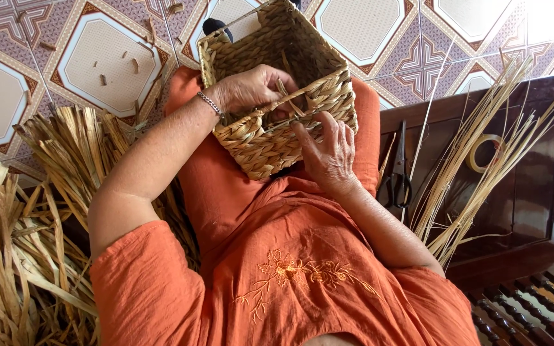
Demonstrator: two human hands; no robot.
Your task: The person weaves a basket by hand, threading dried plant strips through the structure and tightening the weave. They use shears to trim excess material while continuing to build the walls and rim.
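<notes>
A rectangular woven basket [277, 90] rests tilted on the person's lap, on the orange trousers [213, 186], its open mouth turned up and away so the near wall and rim face the hands. That tilt seems chosen to bring the unfinished rim within easy reach.

The left hand [248, 88] curls over the near rim, its grip pressed together around a flat straw strand [288, 96] that crosses the edge, and it appears to steady the basket at once. A metal bracelet [210, 103] sits on that wrist. The right hand [329, 154] lies against the outer wall just below the rim, fingers spread and flat on the weave, the forefinger reaching up toward the same strand; it pinches nothing that can be seen, and seems to brace the wall from below.

To the left, on the tiled floor [107, 54], lies a heap of dried flat leaves [40, 218], with small scraps scattered over the tiles. On the right stands a dark wooden bench [520, 211]; on its near left edge lie black scissors [397, 173], beside them a bundle of thin pale stalks [482, 160] laid slantwise across a roll of tape [485, 152], all within reach of the right arm
</notes>
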